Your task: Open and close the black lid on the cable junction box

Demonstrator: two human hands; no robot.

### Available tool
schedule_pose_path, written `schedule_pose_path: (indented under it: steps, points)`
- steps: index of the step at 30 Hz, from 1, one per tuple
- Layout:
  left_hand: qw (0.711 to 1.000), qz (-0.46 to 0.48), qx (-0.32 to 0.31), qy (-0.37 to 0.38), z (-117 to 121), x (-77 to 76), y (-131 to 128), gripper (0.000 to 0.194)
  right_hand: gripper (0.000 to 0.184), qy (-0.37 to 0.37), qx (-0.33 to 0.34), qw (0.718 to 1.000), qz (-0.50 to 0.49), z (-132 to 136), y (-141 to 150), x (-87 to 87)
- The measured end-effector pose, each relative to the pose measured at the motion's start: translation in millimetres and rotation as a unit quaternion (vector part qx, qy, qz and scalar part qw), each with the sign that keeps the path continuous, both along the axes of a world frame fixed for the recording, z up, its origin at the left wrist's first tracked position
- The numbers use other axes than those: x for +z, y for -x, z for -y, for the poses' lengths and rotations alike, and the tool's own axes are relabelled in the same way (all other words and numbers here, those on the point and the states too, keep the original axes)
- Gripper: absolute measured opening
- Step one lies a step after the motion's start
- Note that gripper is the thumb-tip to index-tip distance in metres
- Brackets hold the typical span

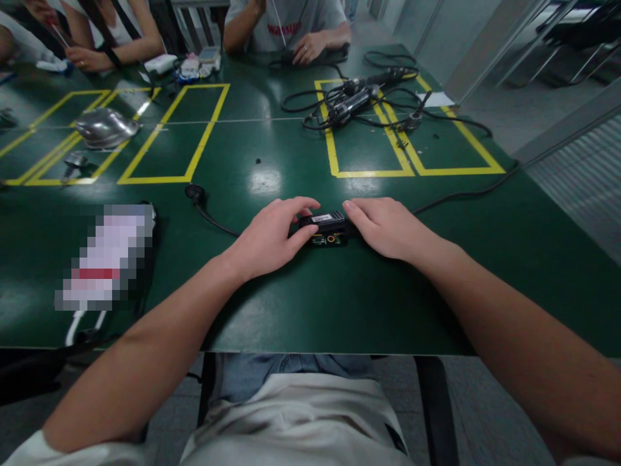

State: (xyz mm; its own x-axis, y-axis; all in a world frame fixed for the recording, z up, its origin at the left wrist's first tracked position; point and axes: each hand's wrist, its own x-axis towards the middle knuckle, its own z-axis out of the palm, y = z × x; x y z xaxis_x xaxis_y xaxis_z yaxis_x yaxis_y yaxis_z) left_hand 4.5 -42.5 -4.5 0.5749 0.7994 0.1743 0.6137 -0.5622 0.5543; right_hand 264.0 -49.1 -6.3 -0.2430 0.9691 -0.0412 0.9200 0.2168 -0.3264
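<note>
A small black electronic device (324,223) with a white label and ribbed end lies on the green table. Along its near side a bare green circuit board (330,239) shows. My left hand (279,230) is closed around the left end, thumb in front and fingers behind. At the right end my right hand (383,223) is closed, its fingers together against the device; their undersides are hidden. From behind my left hand a black cord runs to a power plug (195,193). Another black cable (466,195) leads off to the right from behind my right hand.
A pixelated, phone-like object (109,255) with white cables lies at left. Farther back are a shiny metal part (105,126), yellow tape outlines (211,129) and black corded tools (356,103). Across the table a person (288,29) sits, with others at the far left.
</note>
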Motion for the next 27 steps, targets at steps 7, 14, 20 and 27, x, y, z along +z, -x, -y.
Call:
schedule_pose_path:
  steps: [7, 14, 20, 27]
  points:
    - [0.992, -0.078, 0.091, -0.036, -9.5, -5.6, 3.3, 0.03, 0.056, -0.002, 0.007, 0.998, 0.057, -0.5, 4.7, 0.4]
    - [0.981, -0.133, 0.107, -0.095, -8.1, -2.4, 3.7, 0.034, 0.058, 0.001, 0.027, 0.994, 0.105, -2.3, 4.6, 0.7]
    - [0.962, -0.254, 0.081, -0.062, -10.3, -0.9, 2.5, 0.058, 0.06, -0.005, 0.015, 0.995, 0.103, -3.5, 4.2, -2.7]
    - [0.981, -0.154, 0.078, -0.088, -15.7, -11.1, 9.5, 0.064, 0.062, -0.03, 0.021, 0.996, 0.078, -2.7, 2.0, -1.9]
